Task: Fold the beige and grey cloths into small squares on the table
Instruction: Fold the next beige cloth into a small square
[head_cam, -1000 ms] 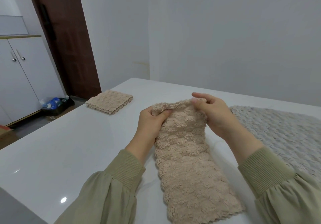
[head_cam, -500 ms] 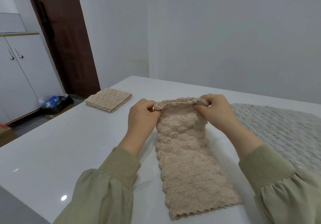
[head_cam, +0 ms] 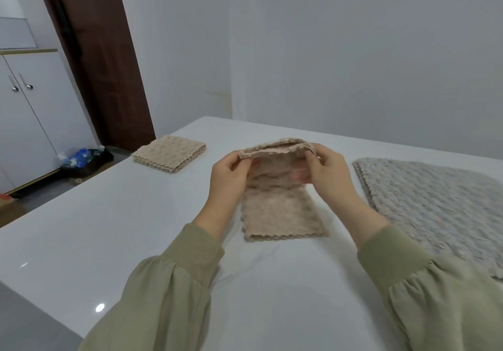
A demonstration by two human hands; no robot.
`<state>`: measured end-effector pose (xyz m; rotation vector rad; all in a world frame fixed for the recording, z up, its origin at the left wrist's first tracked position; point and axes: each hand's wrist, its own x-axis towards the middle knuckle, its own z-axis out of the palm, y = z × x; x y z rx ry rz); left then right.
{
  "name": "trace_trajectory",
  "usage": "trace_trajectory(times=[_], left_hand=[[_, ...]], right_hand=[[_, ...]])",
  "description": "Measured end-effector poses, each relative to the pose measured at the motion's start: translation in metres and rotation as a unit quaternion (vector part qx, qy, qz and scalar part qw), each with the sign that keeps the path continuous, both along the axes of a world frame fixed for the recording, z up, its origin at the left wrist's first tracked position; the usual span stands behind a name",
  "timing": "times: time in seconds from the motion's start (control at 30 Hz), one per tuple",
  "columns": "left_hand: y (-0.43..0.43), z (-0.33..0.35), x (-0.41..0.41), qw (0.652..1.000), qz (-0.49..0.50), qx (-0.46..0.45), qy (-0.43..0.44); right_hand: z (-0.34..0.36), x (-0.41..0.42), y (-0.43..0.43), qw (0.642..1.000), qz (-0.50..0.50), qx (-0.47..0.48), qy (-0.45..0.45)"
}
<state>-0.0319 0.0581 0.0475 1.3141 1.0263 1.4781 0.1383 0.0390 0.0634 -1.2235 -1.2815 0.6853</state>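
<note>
Beige cloth strip [head_cam: 280,211] lying mid-table [head_cam: 109,241], far end lifted and curled over, pinched at its corners between left hand [head_cam: 231,179] and right hand [head_cam: 329,176]. Folded beige square [head_cam: 168,153] near the table's far-left corner. Grey cloth [head_cam: 435,209] flat at the table's right side.

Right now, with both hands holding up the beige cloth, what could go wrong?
The near end of the beige cloth lies loose on the table, so it might slide and the fold land crooked. The layers pinched by the left hand and right hand gape apart, so edges may mismatch.
</note>
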Motion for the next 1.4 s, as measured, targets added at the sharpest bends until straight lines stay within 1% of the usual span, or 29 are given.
trace_trajectory(times=[0.1,0.17,0.23,0.3,0.33,0.4,0.53,0.63,0.7,0.83,1.0,1.07,1.1,1.17,1.23,1.3,1.4], left_hand=[[-0.005,-0.002,-0.001,0.989,-0.043,-0.102,-0.100],[-0.010,-0.003,-0.003,0.978,-0.053,-0.148,-0.135],[-0.016,-0.006,-0.005,0.977,-0.059,-0.168,-0.118],[-0.021,-0.009,-0.006,0.981,-0.059,-0.169,-0.071],[-0.024,-0.011,-0.007,0.983,-0.058,-0.167,-0.043],[-0.030,-0.012,-0.011,0.985,-0.058,-0.165,0.012],[-0.040,-0.010,-0.021,0.982,-0.058,-0.141,0.113],[-0.046,-0.011,-0.029,0.972,-0.074,-0.125,0.184],[-0.048,-0.013,-0.033,0.964,-0.085,-0.112,0.226],[-0.048,-0.016,-0.031,0.956,-0.097,-0.089,0.263],[-0.047,-0.019,-0.030,0.947,-0.112,-0.082,0.290],[-0.045,-0.020,-0.030,0.944,-0.117,-0.080,0.297],[-0.044,-0.021,-0.030,0.943,-0.118,-0.079,0.300],[-0.044,-0.024,-0.030,0.940,-0.116,-0.073,0.312],[-0.043,-0.026,-0.031,0.937,-0.114,-0.061,0.325],[-0.042,-0.027,-0.030,0.933,-0.113,-0.052,0.336],[-0.040,-0.027,-0.029,0.927,-0.116,-0.048,0.352]], right_hand=[[-0.025,-0.002,-0.007,0.999,-0.013,-0.038,0.028],[-0.032,-0.003,-0.015,0.996,0.001,-0.055,0.063],[-0.033,0.001,-0.020,0.992,0.007,-0.069,0.107],[-0.032,0.005,-0.025,0.985,0.000,-0.088,0.148],[-0.033,0.007,-0.028,0.984,-0.008,-0.095,0.149],[-0.035,0.008,-0.039,0.989,-0.025,-0.096,0.109],[-0.040,0.007,-0.056,0.997,-0.038,-0.063,0.025],[-0.044,0.005,-0.062,0.997,-0.050,-0.062,-0.010],[-0.047,0.005,-0.064,0.994,-0.058,-0.069,-0.063],[-0.051,0.004,-0.066,0.985,-0.065,-0.079,-0.142],[-0.047,0.003,-0.070,0.978,-0.082,-0.089,-0.169],[-0.045,0.001,-0.071,0.971,-0.079,-0.099,-0.201],[-0.044,0.001,-0.072,0.963,-0.076,-0.106,-0.234],[-0.040,0.001,-0.069,0.935,-0.090,-0.098,-0.329],[-0.033,0.001,-0.064,0.905,-0.131,-0.044,-0.401],[-0.020,-0.002,-0.056,0.903,-0.136,0.005,-0.408],[-0.010,-0.016,-0.043,0.919,-0.073,0.017,-0.388]])
